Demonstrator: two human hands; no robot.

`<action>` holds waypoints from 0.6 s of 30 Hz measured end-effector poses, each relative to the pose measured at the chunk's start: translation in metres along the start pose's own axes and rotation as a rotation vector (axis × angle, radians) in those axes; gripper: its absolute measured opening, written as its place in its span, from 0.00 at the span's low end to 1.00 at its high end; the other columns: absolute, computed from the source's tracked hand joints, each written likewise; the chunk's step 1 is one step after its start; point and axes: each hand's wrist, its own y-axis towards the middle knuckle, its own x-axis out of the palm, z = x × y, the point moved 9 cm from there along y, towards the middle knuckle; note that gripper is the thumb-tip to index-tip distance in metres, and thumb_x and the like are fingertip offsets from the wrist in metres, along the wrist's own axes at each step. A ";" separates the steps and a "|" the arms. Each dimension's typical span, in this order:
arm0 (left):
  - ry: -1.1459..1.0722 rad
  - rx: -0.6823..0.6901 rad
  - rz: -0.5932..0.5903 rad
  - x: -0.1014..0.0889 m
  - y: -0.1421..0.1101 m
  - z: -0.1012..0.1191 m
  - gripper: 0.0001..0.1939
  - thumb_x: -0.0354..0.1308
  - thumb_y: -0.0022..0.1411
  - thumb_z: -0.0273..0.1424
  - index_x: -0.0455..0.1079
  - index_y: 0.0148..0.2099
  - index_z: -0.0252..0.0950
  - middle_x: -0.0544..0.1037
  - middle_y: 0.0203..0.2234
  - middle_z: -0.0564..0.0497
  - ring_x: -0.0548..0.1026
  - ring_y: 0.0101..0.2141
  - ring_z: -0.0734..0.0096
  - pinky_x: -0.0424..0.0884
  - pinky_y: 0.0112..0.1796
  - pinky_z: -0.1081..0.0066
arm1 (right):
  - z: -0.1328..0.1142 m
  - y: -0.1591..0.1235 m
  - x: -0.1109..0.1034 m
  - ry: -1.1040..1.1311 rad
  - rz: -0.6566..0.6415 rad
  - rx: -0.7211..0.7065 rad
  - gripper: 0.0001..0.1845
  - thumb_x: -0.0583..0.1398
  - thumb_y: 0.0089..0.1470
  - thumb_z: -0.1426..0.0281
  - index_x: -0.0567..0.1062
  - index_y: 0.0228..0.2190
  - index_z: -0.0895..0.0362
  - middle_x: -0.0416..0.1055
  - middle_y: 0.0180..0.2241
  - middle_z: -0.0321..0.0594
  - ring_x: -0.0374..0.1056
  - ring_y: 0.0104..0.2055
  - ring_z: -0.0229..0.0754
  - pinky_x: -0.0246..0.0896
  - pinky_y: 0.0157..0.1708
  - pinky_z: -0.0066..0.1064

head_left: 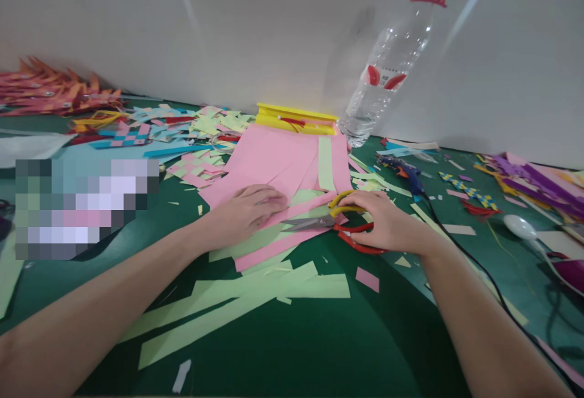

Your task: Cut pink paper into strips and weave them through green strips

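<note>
In the head view, the right hand [387,218] holds the scissors with grey metal blades and yellow and red handles [327,222]; its fingers are bent around the 2 coloured loops. The blades point to the left, above the flat pink paper strip [274,250] and the pale green paper strip [249,244], in front of the large smooth pink paper sheet [269,151]. The left hand [258,208] lies on these papers, its fingers near together and slightly bent; if the thumb pinches an edge, I cannot tell.

For clean cutting, I think the left hand should press the paper flat and remain behind the blade tips, which point near it. Long, slow closing probably gives a straighter edge, because such thin paper bends easily.

Nearer, long pale green paper strips with straight edges [314,285] cross on the dark green, smooth surface [296,355].
</note>
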 end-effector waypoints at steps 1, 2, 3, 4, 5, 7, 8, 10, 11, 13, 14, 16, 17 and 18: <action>0.004 0.000 0.000 0.000 0.000 0.000 0.19 0.41 0.70 0.28 0.63 0.59 0.39 0.67 0.58 0.49 0.58 0.59 0.64 0.56 0.58 0.60 | 0.001 0.000 0.000 0.000 -0.002 0.004 0.21 0.61 0.46 0.66 0.71 0.45 0.49 0.69 0.52 0.41 0.64 0.54 0.54 0.57 0.53 0.48; 0.007 0.001 -0.003 0.000 0.000 0.000 0.19 0.41 0.70 0.28 0.63 0.59 0.39 0.67 0.58 0.49 0.58 0.59 0.65 0.56 0.58 0.60 | 0.001 0.000 0.001 0.001 -0.005 0.009 0.20 0.61 0.46 0.66 0.71 0.45 0.49 0.69 0.52 0.41 0.64 0.54 0.54 0.57 0.53 0.48; 0.011 0.000 -0.009 0.000 0.000 0.000 0.19 0.41 0.70 0.28 0.63 0.60 0.39 0.67 0.58 0.49 0.58 0.59 0.65 0.56 0.58 0.60 | 0.002 0.000 0.001 0.003 -0.008 0.014 0.20 0.61 0.47 0.65 0.71 0.45 0.49 0.69 0.52 0.41 0.64 0.55 0.54 0.57 0.53 0.48; 0.014 -0.002 -0.016 0.001 0.000 0.000 0.19 0.41 0.70 0.28 0.63 0.60 0.39 0.67 0.58 0.49 0.58 0.59 0.65 0.56 0.58 0.60 | 0.002 0.000 0.001 0.006 -0.011 0.018 0.20 0.61 0.47 0.64 0.71 0.45 0.49 0.69 0.52 0.41 0.64 0.55 0.54 0.56 0.53 0.48; 0.015 -0.005 -0.022 0.001 0.001 0.000 0.19 0.41 0.70 0.28 0.63 0.60 0.39 0.67 0.58 0.49 0.58 0.59 0.65 0.56 0.58 0.60 | 0.002 0.000 0.002 0.009 -0.014 0.022 0.20 0.61 0.47 0.64 0.71 0.45 0.49 0.69 0.52 0.41 0.63 0.55 0.54 0.56 0.53 0.49; 0.012 -0.008 -0.030 0.001 0.001 0.001 0.19 0.41 0.70 0.28 0.63 0.60 0.39 0.66 0.58 0.49 0.58 0.59 0.64 0.56 0.57 0.60 | 0.003 -0.001 0.002 0.011 -0.018 0.030 0.20 0.61 0.48 0.63 0.71 0.45 0.49 0.69 0.52 0.41 0.63 0.55 0.54 0.56 0.53 0.49; 0.008 -0.009 -0.030 0.001 0.001 0.001 0.19 0.41 0.70 0.28 0.63 0.60 0.40 0.66 0.58 0.49 0.58 0.59 0.64 0.56 0.57 0.60 | 0.003 -0.001 0.001 0.008 -0.018 0.031 0.20 0.61 0.48 0.63 0.71 0.45 0.49 0.69 0.52 0.41 0.63 0.55 0.54 0.57 0.53 0.48; 0.001 -0.010 -0.026 0.000 0.001 0.000 0.19 0.41 0.70 0.28 0.63 0.60 0.41 0.66 0.58 0.49 0.58 0.59 0.64 0.56 0.57 0.60 | 0.003 -0.001 0.000 -0.001 -0.012 0.025 0.20 0.61 0.47 0.63 0.71 0.45 0.50 0.69 0.52 0.41 0.64 0.55 0.54 0.57 0.52 0.48; 0.000 -0.009 -0.023 0.000 0.000 0.000 0.19 0.41 0.70 0.28 0.63 0.60 0.41 0.66 0.58 0.49 0.58 0.59 0.64 0.56 0.57 0.60 | 0.003 -0.001 0.000 -0.006 -0.008 0.021 0.20 0.62 0.47 0.64 0.71 0.45 0.50 0.69 0.52 0.42 0.64 0.54 0.54 0.57 0.53 0.48; -0.001 -0.009 -0.022 0.001 0.000 -0.001 0.19 0.41 0.70 0.28 0.63 0.60 0.41 0.66 0.58 0.49 0.59 0.59 0.65 0.56 0.57 0.60 | 0.002 -0.001 -0.001 -0.011 0.000 0.014 0.21 0.62 0.47 0.64 0.71 0.45 0.50 0.69 0.51 0.42 0.65 0.54 0.55 0.55 0.53 0.50; -0.001 -0.009 -0.021 0.001 0.000 -0.001 0.19 0.41 0.70 0.28 0.63 0.60 0.41 0.66 0.58 0.50 0.59 0.58 0.65 0.56 0.57 0.60 | 0.002 -0.001 -0.002 -0.009 0.003 0.013 0.21 0.62 0.47 0.64 0.71 0.45 0.50 0.69 0.51 0.43 0.65 0.54 0.55 0.55 0.54 0.50; -0.004 -0.005 -0.019 0.001 0.000 -0.001 0.20 0.41 0.70 0.28 0.63 0.60 0.41 0.66 0.58 0.50 0.59 0.58 0.65 0.56 0.57 0.61 | 0.002 -0.001 -0.002 0.000 0.004 0.014 0.21 0.62 0.47 0.63 0.71 0.45 0.50 0.69 0.52 0.43 0.65 0.53 0.55 0.53 0.54 0.51; -0.006 -0.002 -0.017 0.001 0.000 0.000 0.19 0.41 0.71 0.28 0.63 0.60 0.42 0.66 0.58 0.50 0.59 0.58 0.65 0.56 0.57 0.61 | 0.002 -0.001 -0.002 0.005 0.004 0.015 0.20 0.62 0.47 0.63 0.71 0.45 0.50 0.69 0.52 0.43 0.65 0.54 0.55 0.53 0.54 0.51; -0.007 -0.001 -0.013 0.000 0.000 0.000 0.19 0.41 0.71 0.28 0.63 0.60 0.41 0.66 0.58 0.49 0.59 0.58 0.65 0.56 0.57 0.61 | 0.002 -0.001 -0.002 0.009 0.003 0.017 0.20 0.62 0.48 0.64 0.70 0.45 0.50 0.69 0.52 0.43 0.64 0.54 0.55 0.53 0.54 0.51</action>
